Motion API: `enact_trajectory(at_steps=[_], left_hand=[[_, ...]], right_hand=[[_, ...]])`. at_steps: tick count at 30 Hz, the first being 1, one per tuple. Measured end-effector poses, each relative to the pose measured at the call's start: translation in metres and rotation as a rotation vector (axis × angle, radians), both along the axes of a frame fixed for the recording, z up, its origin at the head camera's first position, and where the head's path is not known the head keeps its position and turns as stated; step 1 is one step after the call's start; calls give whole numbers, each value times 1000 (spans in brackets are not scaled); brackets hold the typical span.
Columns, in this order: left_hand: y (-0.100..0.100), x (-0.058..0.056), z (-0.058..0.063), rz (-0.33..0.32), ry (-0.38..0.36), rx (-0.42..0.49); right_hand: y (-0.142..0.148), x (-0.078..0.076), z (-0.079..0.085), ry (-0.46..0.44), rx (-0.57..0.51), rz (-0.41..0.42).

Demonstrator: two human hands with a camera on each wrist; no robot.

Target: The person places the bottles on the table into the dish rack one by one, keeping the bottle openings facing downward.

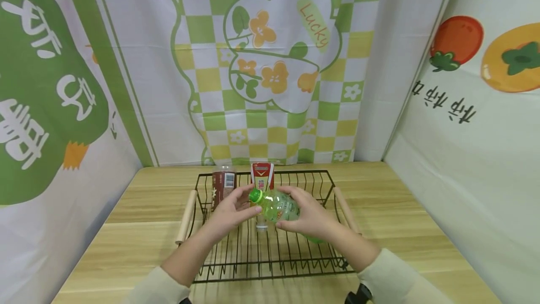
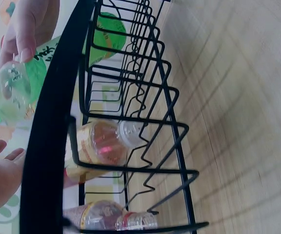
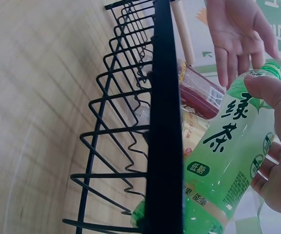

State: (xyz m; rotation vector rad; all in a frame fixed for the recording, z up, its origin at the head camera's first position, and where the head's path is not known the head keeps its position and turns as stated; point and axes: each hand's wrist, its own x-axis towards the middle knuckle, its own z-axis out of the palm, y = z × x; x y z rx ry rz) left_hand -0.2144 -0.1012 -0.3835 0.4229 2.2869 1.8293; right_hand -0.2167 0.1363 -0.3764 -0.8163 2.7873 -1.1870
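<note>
My right hand (image 1: 310,212) grips a green tea bottle (image 3: 228,141) around its upper part, thumb on one side and fingers on the other. The bottle is tilted over the wire rack (image 1: 270,271), its green cap (image 1: 255,195) towards my left hand and its base low on the right. My left hand (image 1: 232,208) is beside the cap with fingers extended and apart, holding nothing. Behind my hands, a bottle with a dark red label (image 1: 218,189) and one with a red and cream label (image 1: 262,169) stand cap-down in the rack.
The black wire rack has a pale wooden handle (image 1: 185,217) at the left and another (image 1: 346,210) at the right. It stands on a wood-grain table (image 1: 413,229). Patterned cloth (image 1: 278,130) hangs behind the table and along both sides.
</note>
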Motion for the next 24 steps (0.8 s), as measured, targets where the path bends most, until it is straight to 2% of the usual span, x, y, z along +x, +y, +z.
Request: enact_trajectory(at_steps=[5, 10, 14, 19, 24], left_hand=[[7, 0, 0, -54, 26, -30], [8, 1, 1, -32, 61, -118], [8, 2, 1, -25, 71, -187], [7, 3, -4, -51, 82, -244], [7, 3, -8, -44, 82, -267]], right_hand=[[-4, 3, -2, -9, 56, 18], [-7, 4, -6, -2, 89, 32], [-8, 5, -6, 46, 136, 42], [-9, 7, -5, 75, 192, 67], [-9, 8, -6, 91, 211, 79]])
